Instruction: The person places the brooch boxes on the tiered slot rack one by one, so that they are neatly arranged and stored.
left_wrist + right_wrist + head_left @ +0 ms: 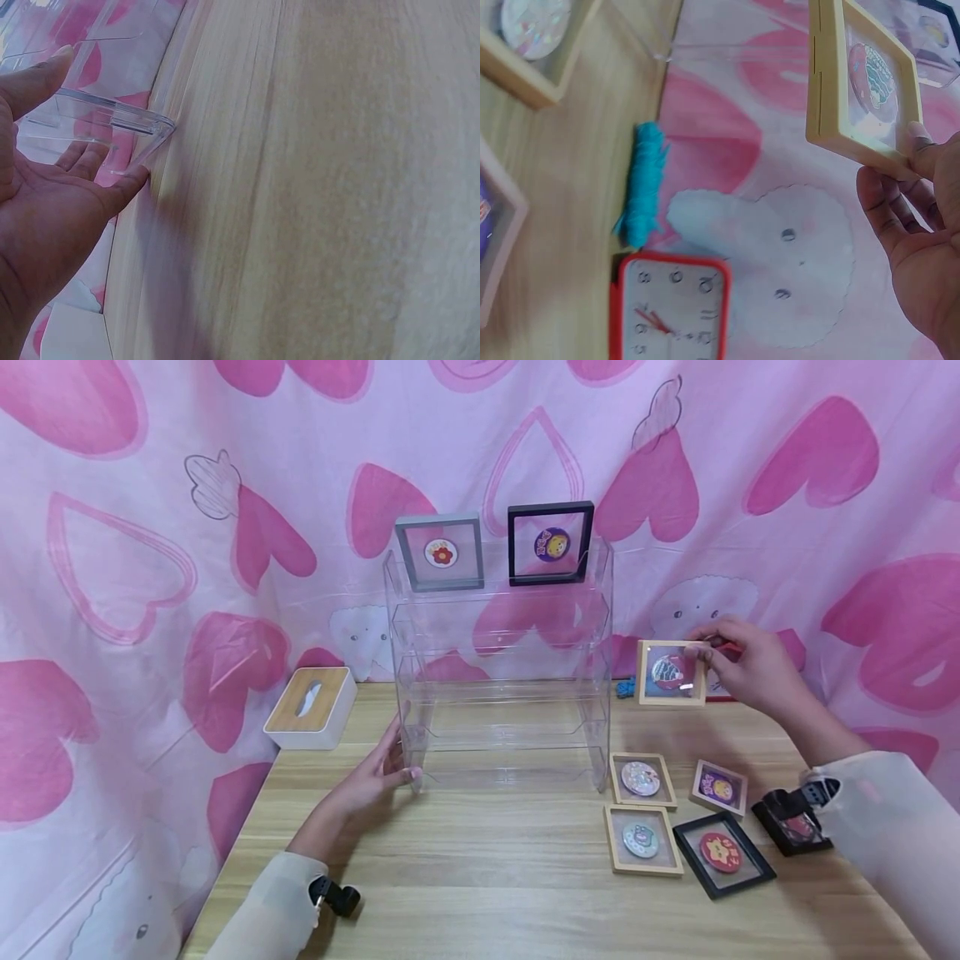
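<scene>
A clear acrylic tiered display rack [504, 739] stands on the wooden table against the curtain. My left hand [372, 777] holds its lower left side, thumb at the front edge and fingers along the outer face; in the left wrist view the fingers show partly through the clear panel. To the right of the rack, my right hand [757, 664] pinches a light wood-coloured display frame [651, 700] by its edge, raised above the table. This frame has a round patterned badge [873, 84] behind its clear film. On the top tier are a grey frame [440, 587] and a black frame [551, 580].
On the table at right lie two wooden frames [645, 869], a small pinkish frame [738, 797] and black frames [759, 878]. A tissue box [318, 727] stands at left. By the curtain are a red-rimmed clock [726, 315] and a teal bundle [643, 187].
</scene>
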A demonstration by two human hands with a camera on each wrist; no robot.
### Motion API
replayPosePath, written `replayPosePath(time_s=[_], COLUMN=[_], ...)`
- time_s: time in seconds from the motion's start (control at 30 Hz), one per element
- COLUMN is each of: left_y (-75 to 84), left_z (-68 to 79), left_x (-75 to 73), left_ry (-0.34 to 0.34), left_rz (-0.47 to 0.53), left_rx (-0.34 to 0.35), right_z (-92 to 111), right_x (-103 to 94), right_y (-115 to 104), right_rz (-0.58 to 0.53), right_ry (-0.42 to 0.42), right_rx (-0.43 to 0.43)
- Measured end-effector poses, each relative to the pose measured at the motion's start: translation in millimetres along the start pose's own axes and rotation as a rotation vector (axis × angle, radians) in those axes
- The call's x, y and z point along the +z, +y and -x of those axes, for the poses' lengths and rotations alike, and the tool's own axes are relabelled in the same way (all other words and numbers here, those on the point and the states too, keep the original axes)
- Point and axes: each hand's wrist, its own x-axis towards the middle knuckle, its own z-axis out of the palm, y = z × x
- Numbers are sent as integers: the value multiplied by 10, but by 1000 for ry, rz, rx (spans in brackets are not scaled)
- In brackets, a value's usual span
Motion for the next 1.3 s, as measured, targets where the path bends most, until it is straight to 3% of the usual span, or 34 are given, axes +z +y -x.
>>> replayPosePath(time_s=[0.6,0.97,1.3], left_y=[8,-5,2], left_z=[-18,-12,4], left_x=[-1,-1,-4], left_ry=[8,-11,-7], left_rz=[-16,22,31], left_rx=[25,51,30], right_z=[-296,-472,-648], right_x=[72,245,461], right_y=[-455,-759,-1008], right_rz=[-193,-211,-227], right_ry=[49,123,158], right_rx=[19,-43,-196])
